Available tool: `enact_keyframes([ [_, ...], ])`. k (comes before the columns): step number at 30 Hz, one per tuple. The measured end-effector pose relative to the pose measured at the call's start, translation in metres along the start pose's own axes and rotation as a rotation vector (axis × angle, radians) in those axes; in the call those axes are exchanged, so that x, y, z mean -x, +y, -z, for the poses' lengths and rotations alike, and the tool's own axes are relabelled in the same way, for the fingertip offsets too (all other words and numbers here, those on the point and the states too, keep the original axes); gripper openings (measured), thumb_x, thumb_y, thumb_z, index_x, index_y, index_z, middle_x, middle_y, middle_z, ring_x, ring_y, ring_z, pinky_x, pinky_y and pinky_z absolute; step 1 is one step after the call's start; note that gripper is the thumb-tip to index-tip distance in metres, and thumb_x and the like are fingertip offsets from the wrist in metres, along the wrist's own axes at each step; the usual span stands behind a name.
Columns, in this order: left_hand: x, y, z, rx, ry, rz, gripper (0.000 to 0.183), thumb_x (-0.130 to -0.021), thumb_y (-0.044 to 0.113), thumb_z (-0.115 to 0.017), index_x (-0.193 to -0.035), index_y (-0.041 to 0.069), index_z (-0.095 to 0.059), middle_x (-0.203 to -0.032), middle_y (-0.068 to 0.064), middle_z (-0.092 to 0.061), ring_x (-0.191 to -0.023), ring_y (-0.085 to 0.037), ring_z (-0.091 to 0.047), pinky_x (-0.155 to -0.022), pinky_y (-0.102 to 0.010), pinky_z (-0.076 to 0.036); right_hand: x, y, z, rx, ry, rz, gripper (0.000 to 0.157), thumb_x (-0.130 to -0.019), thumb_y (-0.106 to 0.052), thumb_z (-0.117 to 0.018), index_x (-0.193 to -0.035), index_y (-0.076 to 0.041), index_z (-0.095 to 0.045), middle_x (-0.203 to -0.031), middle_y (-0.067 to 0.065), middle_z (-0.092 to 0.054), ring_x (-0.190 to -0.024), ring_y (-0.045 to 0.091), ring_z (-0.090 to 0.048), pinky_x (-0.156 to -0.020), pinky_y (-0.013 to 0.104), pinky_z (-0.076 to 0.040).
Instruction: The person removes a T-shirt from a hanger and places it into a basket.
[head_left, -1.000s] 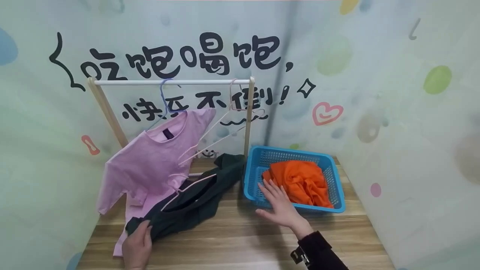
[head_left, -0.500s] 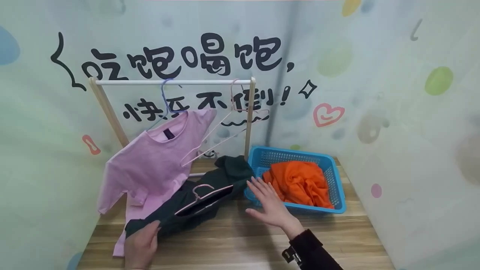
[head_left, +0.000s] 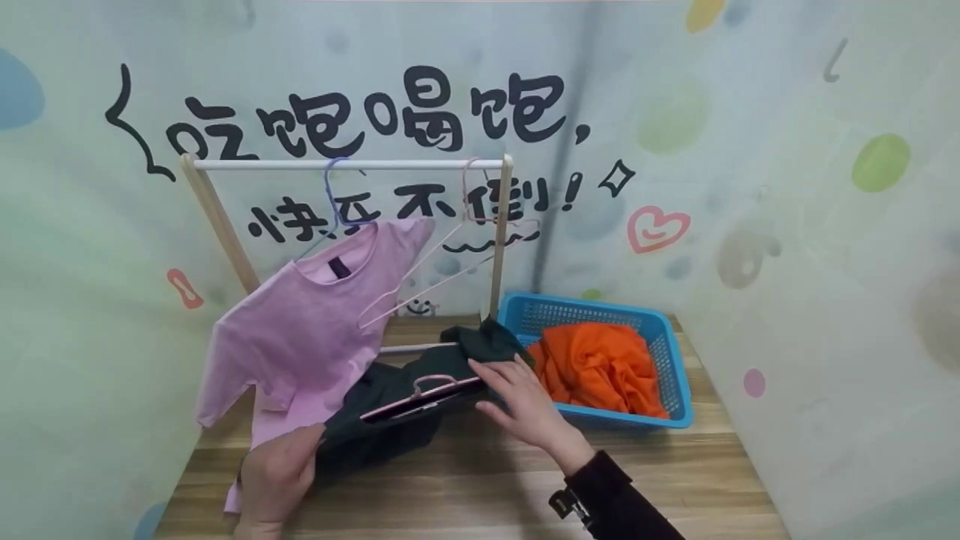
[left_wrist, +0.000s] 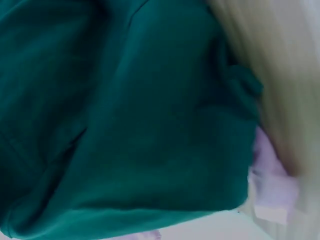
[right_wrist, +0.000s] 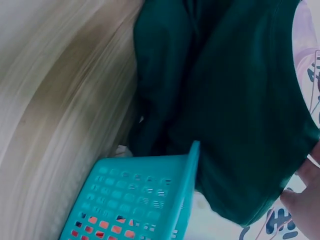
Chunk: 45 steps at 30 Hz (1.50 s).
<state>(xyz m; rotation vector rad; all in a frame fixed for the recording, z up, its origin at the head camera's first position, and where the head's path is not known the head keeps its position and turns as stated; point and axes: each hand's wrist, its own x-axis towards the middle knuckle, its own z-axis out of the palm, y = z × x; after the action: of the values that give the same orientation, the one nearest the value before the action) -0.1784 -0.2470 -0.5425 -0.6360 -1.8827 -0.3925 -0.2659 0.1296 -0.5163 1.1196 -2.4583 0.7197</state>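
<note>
A dark green shirt (head_left: 397,442) is held raised at a slant above the table. Out of its neck opening pokes the hook of a pink hanger (head_left: 433,378). My left hand (head_left: 279,471) grips the shirt's left end, its fingertips partly hidden. At the right shoulder, my right hand (head_left: 525,409) touches the cloth with fingers extended. Broad green shirt cloth (left_wrist: 160,125) fills most of the left wrist view. In the right wrist view, thumb and fingers of the right hand (right_wrist: 306,197) lie by the cloth's edge.
A rack with a white bar (head_left: 420,164) stands behind, bearing a pink T-shirt (head_left: 315,322) on a blue hanger and a bare pink hanger (head_left: 463,191). At right, a blue basket (head_left: 667,330) holds an orange garment (head_left: 600,364). Walls stand close on both sides.
The shirt's right end has shifted right towards the basket, and the hanger inside has tipped and moved right. My left hand moved slightly right and the right hand slightly left, onto the shirt.
</note>
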Motion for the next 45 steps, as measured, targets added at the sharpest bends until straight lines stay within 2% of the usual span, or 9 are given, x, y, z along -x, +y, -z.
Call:
enact_keyframes([
  [5, -0.007, -0.007, -0.006, 0.02, 0.01, -0.027, 0.03, -0.102, 0.019, -0.049, -0.092, 0.001, -0.071, -0.074, -0.008, -0.066, -0.054, -0.023, -0.06, -0.048, -0.037, -0.046, -0.006, -0.003, 0.002, -0.041, 0.121, -0.042, 0.022, -0.098, -0.021, -0.064, -0.119, -0.018, -0.069, -0.104, -0.002, -0.065, -0.098, 0.017, -0.058, -0.091, 0.037, -0.048],
  [7, -0.009, -0.011, -0.01, 0.029, 0.009, -0.018, 0.03, -0.102, 0.02, -0.049, -0.093, 0.001, -0.071, -0.074, -0.007, -0.066, -0.054, -0.023, -0.059, -0.048, -0.037, -0.045, -0.008, -0.004, 0.003, -0.056, 0.163, -0.074, 0.012, -0.097, -0.019, -0.064, -0.107, -0.017, -0.071, -0.097, -0.004, -0.066, -0.09, 0.016, -0.058, -0.079, 0.032, -0.05],
  [9, -0.01, -0.014, -0.013, 0.039, 0.013, -0.004, 0.031, -0.102, 0.022, -0.049, -0.094, 0.002, -0.072, -0.075, -0.007, -0.066, -0.054, -0.023, -0.059, -0.048, -0.036, -0.043, -0.01, -0.004, 0.004, -0.056, 0.194, -0.108, 0.008, -0.096, -0.02, -0.066, -0.1, -0.017, -0.072, -0.093, -0.006, -0.066, -0.085, 0.014, -0.057, -0.075, 0.03, -0.05],
  [15, -0.018, -0.019, -0.022, 0.076, 0.03, 0.063, 0.028, -0.099, 0.022, -0.053, -0.093, 0.004, -0.074, -0.08, -0.006, -0.071, -0.061, -0.024, -0.064, -0.055, -0.038, -0.046, -0.012, -0.001, 0.006, -0.025, 0.25, -0.172, 0.008, -0.096, -0.021, -0.066, -0.099, -0.017, -0.073, -0.093, -0.005, -0.068, -0.086, 0.014, -0.059, -0.078, 0.031, -0.052],
  [21, -0.023, -0.024, -0.018, 0.051, 0.081, 0.141, 0.031, -0.1, 0.023, -0.052, -0.09, 0.002, -0.072, -0.081, -0.008, -0.07, -0.065, -0.027, -0.064, -0.058, -0.039, -0.045, -0.01, 0.012, 0.012, 0.0, 0.343, -0.205, 0.004, -0.093, -0.012, -0.069, -0.095, -0.013, -0.073, -0.091, -0.002, -0.069, -0.085, 0.017, -0.063, -0.078, 0.037, -0.053],
  [28, -0.027, -0.023, -0.019, 0.057, 0.102, 0.198, 0.02, -0.086, 0.01, -0.052, -0.093, 0.002, -0.07, -0.082, -0.01, -0.069, -0.066, -0.029, -0.062, -0.06, -0.038, -0.043, -0.009, 0.016, 0.018, -0.009, 0.303, -0.267, 0.005, -0.095, -0.015, -0.068, -0.097, -0.013, -0.072, -0.092, -0.001, -0.069, -0.085, 0.018, -0.061, -0.08, 0.036, -0.053],
  [37, -0.034, -0.014, -0.033, 0.082, 0.164, 0.174, 0.032, -0.101, 0.021, -0.048, -0.089, -0.001, -0.068, -0.081, -0.013, -0.067, -0.07, -0.032, -0.061, -0.07, -0.04, -0.043, -0.008, 0.019, 0.019, -0.024, 0.308, -0.277, 0.005, -0.094, -0.015, -0.067, -0.093, -0.012, -0.072, -0.089, -0.001, -0.069, -0.081, 0.018, -0.06, -0.078, 0.035, -0.053],
  [40, -0.035, -0.012, -0.032, 0.065, 0.162, 0.172, 0.027, -0.098, 0.018, -0.05, -0.09, -0.001, -0.069, -0.081, -0.013, -0.067, -0.07, -0.032, -0.062, -0.068, -0.04, -0.043, -0.006, 0.02, 0.018, -0.034, 0.314, -0.281, 0.006, -0.095, -0.016, -0.067, -0.094, -0.013, -0.072, -0.089, -0.001, -0.069, -0.081, 0.017, -0.06, -0.079, 0.035, -0.053],
  [45, -0.032, -0.015, -0.027, 0.034, 0.203, 0.2, 0.019, -0.081, 0.005, -0.053, -0.089, -0.002, -0.069, -0.08, -0.013, -0.067, -0.067, -0.032, -0.061, -0.064, -0.04, -0.043, -0.003, 0.023, 0.017, -0.042, 0.37, -0.286, 0.005, -0.093, -0.014, -0.069, -0.095, -0.012, -0.073, -0.09, 0.0, -0.07, -0.08, 0.017, -0.062, -0.078, 0.035, -0.054],
])
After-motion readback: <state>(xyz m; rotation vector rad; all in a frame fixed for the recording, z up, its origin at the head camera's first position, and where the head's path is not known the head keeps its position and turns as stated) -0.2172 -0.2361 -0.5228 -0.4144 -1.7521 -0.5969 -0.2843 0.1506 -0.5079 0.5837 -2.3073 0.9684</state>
